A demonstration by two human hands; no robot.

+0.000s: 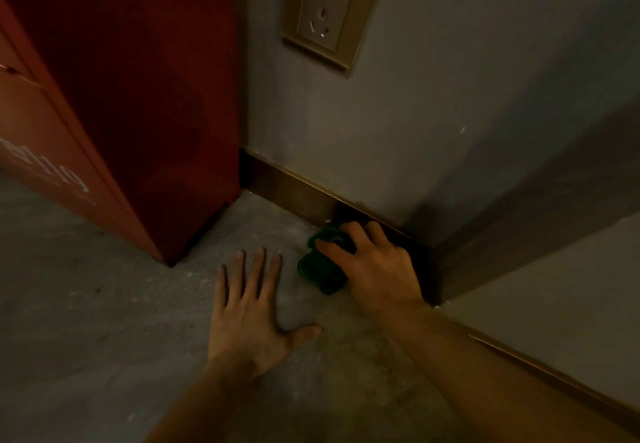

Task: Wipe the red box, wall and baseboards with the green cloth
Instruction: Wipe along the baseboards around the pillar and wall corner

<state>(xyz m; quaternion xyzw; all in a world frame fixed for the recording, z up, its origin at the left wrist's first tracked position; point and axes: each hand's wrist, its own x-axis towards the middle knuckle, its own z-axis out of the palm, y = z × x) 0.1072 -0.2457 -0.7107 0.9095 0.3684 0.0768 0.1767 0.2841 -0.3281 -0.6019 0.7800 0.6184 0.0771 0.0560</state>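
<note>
My right hand (375,266) grips the bunched green cloth (320,269) and presses it against the dark brown baseboard (294,189) near the inner corner of the grey wall (398,123). My left hand (247,307) lies flat on the floor with its fingers spread, holding nothing, just left of the cloth. The tall red box (131,96) stands against the wall to the left, its bottom corner close to my left fingertips.
A metal-framed wall socket (329,9) sits on the wall above the baseboard. A second wall section with its own baseboard (540,376) juts out on the right, forming a tight corner. The floor (86,321) is grey concrete.
</note>
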